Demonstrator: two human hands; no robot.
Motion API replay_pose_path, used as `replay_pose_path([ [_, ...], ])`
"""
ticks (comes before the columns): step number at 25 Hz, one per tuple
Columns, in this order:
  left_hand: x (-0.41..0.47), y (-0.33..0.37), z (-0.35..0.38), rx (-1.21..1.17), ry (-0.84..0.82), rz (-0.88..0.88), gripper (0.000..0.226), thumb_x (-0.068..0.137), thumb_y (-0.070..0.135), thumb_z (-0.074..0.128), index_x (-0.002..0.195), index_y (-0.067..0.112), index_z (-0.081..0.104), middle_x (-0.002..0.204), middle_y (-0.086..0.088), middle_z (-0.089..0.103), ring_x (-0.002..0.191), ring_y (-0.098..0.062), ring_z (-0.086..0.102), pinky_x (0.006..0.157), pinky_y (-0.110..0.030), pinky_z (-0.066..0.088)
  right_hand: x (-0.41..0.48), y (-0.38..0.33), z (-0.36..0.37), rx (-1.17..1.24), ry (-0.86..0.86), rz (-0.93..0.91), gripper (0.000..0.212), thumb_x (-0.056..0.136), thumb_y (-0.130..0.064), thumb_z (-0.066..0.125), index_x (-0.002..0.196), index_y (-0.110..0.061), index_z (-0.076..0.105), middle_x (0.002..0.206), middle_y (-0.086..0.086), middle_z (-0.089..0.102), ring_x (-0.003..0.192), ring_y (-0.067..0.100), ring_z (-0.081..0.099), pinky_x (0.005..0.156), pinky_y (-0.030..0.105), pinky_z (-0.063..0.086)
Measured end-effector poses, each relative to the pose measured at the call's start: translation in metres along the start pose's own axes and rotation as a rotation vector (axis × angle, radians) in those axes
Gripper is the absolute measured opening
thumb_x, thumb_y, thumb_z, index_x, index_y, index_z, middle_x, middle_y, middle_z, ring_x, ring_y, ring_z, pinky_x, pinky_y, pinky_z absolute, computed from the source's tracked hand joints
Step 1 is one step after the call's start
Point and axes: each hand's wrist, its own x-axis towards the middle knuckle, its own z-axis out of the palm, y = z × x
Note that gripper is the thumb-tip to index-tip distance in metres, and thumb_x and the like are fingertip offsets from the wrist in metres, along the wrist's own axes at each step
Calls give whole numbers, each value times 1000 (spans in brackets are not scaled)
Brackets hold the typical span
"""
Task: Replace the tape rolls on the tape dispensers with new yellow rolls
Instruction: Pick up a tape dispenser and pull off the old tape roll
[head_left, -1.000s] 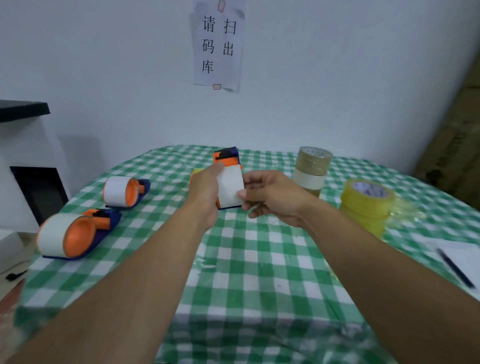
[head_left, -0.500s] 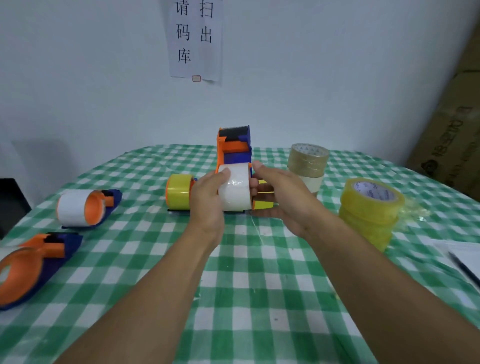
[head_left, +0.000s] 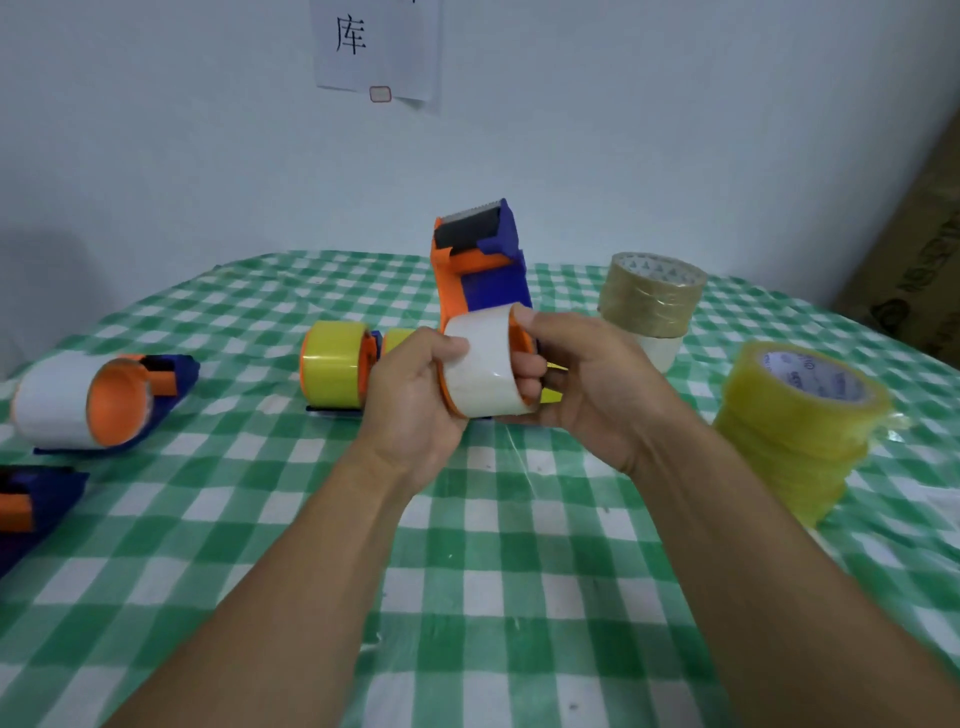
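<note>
I hold an orange and blue tape dispenser (head_left: 480, 260) upright above the table's middle, cutter end up. Its white tape roll (head_left: 483, 364) sits between my hands. My left hand (head_left: 415, 395) grips the roll's left side, thumb on top. My right hand (head_left: 576, 384) grips the roll's right side, fingers curled over its edge. Behind my left hand lies a dispenser with a yellow roll (head_left: 332, 364). A stack of new yellow rolls (head_left: 800, 415) stands at the right.
Two more dispensers lie at the left: one with a white roll (head_left: 88, 402), another (head_left: 31, 506) cut off by the frame's edge. A brown roll on a white roll (head_left: 652, 296) stands behind my right hand. The green checked tablecloth (head_left: 493, 571) covers the table.
My view has drawn closer and tilted down. The dispenser has been raised and tipped upright, and both hands now wrap further round the white roll.
</note>
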Motion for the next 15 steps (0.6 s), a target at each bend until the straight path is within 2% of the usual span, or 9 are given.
replay_pose_path([
  [5,-3,-11,-13,24,24,17,43,90,22,41,113,-7,63,71,-19,69,67,-29,67,69,-36,59,6,18,-3,-18,9,-15,19,90,-27,71,86,-13,60,69,6,60,61,18,58,66,41,55],
  [8,-7,-11,-20,26,20,44,42,92,20,45,118,-10,62,79,-19,72,71,-28,69,70,-37,59,4,19,-1,7,-15,-19,15,91,-22,71,100,-12,64,69,4,60,60,18,58,61,36,53],
  [15,-11,-13,-21,57,43,45,40,93,18,53,122,-7,62,87,-20,73,80,-29,71,74,-38,59,-2,18,-3,84,-35,18,38,90,-13,70,127,-6,62,70,2,64,62,17,60,59,34,54],
])
